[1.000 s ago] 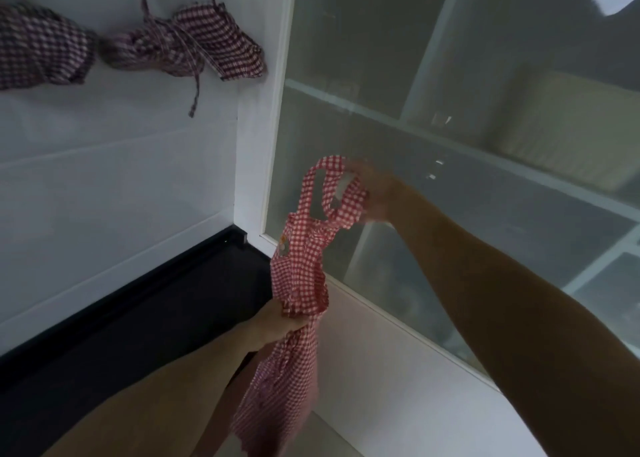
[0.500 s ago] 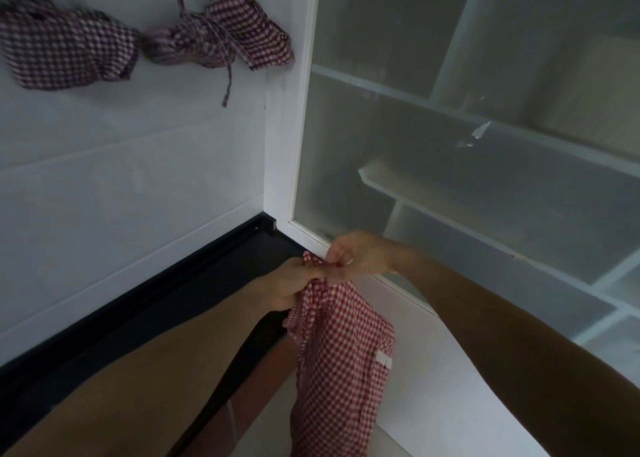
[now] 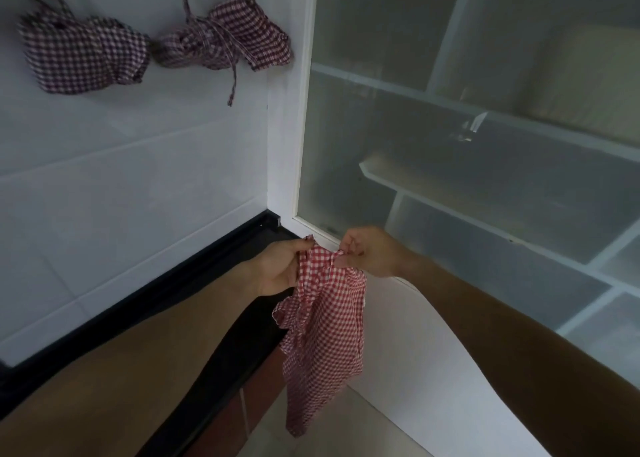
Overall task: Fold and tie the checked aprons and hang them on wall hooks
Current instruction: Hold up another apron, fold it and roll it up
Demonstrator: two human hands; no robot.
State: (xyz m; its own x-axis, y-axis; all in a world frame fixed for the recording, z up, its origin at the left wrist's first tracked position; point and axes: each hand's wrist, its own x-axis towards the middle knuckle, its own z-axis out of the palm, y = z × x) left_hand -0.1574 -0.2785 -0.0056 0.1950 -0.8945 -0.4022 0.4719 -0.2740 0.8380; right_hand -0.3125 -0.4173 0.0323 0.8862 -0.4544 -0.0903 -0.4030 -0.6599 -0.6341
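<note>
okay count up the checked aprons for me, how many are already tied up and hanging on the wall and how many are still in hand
Tied apron bundles hanging on the wall: 2, the left bundle and the right bundle
Loose red checked apron, held at its top by the left hand and right hand: 1
Total: 3

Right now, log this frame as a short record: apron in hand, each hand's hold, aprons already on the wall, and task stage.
apron in hand: red checked apron, hanging loose and unfolded
left hand: grips its top edge
right hand: pinches its top edge
on wall: two tied bundles, left bundle, right bundle, hanging by their straps; hooks out of view
backdrop: frosted cabinet door
stage: third apron not yet folded or tied
</note>
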